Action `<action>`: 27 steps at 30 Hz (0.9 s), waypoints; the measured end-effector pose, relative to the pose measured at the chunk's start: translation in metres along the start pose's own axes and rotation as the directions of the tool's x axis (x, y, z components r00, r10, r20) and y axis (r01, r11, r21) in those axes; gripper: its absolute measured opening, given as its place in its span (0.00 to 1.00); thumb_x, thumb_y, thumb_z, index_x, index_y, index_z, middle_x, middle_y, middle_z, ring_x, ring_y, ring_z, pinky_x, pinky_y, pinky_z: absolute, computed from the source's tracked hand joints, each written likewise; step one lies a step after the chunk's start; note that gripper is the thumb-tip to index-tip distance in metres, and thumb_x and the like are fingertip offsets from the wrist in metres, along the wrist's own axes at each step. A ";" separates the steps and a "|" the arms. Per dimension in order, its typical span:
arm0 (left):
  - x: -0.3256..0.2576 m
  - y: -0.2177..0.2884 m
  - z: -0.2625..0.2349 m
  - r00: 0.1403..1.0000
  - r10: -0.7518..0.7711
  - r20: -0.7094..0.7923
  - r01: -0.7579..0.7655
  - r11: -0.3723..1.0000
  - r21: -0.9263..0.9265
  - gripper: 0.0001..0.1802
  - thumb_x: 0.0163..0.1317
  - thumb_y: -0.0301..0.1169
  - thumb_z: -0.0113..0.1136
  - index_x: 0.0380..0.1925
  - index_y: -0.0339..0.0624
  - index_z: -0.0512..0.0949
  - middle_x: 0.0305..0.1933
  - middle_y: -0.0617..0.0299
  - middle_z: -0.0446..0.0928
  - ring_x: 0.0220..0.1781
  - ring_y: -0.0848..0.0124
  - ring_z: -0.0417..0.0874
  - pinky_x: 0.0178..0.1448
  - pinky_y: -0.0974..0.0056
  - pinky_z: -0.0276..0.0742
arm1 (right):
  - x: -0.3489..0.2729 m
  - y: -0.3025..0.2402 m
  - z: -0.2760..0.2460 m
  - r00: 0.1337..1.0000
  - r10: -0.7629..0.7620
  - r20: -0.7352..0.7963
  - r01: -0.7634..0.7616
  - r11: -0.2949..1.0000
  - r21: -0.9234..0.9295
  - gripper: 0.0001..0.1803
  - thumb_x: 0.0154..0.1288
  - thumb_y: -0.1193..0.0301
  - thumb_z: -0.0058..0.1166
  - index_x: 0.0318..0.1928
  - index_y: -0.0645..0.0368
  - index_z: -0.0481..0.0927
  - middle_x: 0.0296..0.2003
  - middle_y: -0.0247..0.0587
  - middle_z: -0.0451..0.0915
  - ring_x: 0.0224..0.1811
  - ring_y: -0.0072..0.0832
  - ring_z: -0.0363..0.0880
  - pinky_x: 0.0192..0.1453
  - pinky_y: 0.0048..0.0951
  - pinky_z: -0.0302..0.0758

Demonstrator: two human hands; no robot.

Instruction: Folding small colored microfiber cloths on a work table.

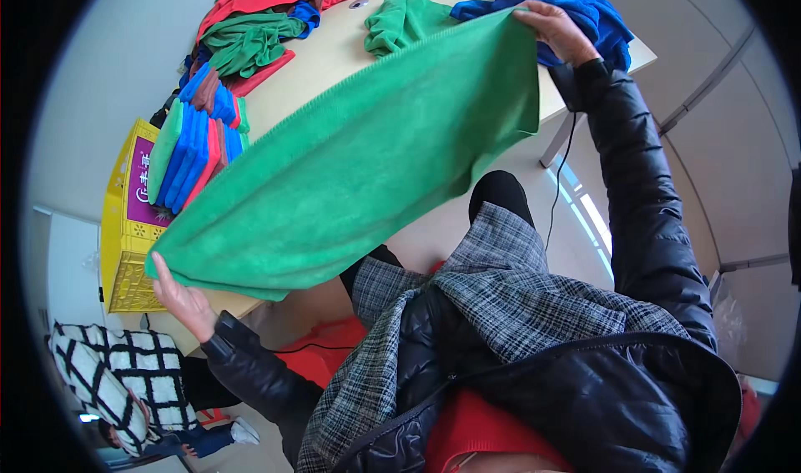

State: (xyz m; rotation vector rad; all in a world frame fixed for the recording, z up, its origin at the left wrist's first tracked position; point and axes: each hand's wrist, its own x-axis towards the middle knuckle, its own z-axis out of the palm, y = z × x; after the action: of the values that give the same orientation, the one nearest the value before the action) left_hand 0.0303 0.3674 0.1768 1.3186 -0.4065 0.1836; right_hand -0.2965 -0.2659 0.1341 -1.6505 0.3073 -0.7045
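Black jacket [584,389], spread green towel [359,156] hiding table [334,47], fingertips

Green towel [367,156] stretched between left hand [185,299] and right hand [557,31], above table [334,52], folded towel stack [193,152]

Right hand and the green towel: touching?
Touching. The head view shows the right hand gripping the far corner of the stretched green towel, fingers wrapped over its edge; the left hand pinches the opposite end.
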 end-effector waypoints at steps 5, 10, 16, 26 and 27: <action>0.051 -0.053 0.057 0.989 -0.074 0.128 0.069 0.997 0.041 0.21 0.72 0.37 0.60 0.52 0.28 0.76 0.50 0.53 0.80 0.47 0.69 0.82 0.52 0.63 0.79 | 0.033 0.019 -0.044 0.978 0.070 -0.197 -0.082 0.995 -0.055 0.07 0.70 0.63 0.61 0.39 0.52 0.83 0.30 0.21 0.81 0.32 0.11 0.79 0.39 0.15 0.74; 0.118 -0.104 0.070 0.967 0.219 0.129 -0.254 0.831 0.494 0.22 0.71 0.41 0.58 0.44 0.26 0.80 0.40 0.50 0.85 0.39 0.64 0.84 0.47 0.59 0.77 | 0.072 0.022 -0.014 0.947 -0.040 -0.318 -0.016 0.985 -0.173 0.12 0.64 0.65 0.64 0.38 0.62 0.85 0.27 0.32 0.83 0.25 0.21 0.81 0.28 0.23 0.75; 0.112 -0.125 0.095 0.964 0.232 0.133 -0.242 0.543 0.804 0.21 0.68 0.46 0.57 0.41 0.36 0.83 0.36 0.45 0.85 0.38 0.47 0.85 0.44 0.53 0.76 | 0.083 0.023 0.041 0.963 0.013 -0.268 -0.089 0.958 -0.272 0.14 0.63 0.64 0.64 0.40 0.63 0.85 0.28 0.34 0.83 0.26 0.24 0.82 0.29 0.26 0.77; 0.008 -0.109 0.172 0.938 0.112 0.328 -0.260 0.854 0.451 0.14 0.68 0.35 0.63 0.29 0.35 0.76 0.23 0.70 0.67 0.27 0.79 0.64 0.30 0.65 0.64 | 0.024 0.011 0.187 0.991 0.113 0.069 -0.103 0.986 -0.131 0.15 0.65 0.66 0.64 0.44 0.67 0.83 0.31 0.36 0.82 0.27 0.22 0.82 0.28 0.26 0.81; -0.010 -0.108 0.187 0.937 0.076 0.340 -0.217 0.891 0.400 0.14 0.67 0.34 0.63 0.28 0.36 0.75 0.22 0.72 0.65 0.26 0.80 0.62 0.28 0.66 0.62 | 0.014 0.013 0.201 0.992 0.086 0.088 -0.074 0.989 -0.130 0.15 0.65 0.66 0.64 0.42 0.67 0.83 0.30 0.36 0.82 0.25 0.21 0.80 0.26 0.25 0.80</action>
State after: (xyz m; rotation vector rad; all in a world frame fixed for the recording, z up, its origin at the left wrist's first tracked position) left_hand 0.0254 0.1617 0.1113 1.7669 -0.7758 0.1975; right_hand -0.1620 -0.1161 0.1134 -1.7760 0.3553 -0.5551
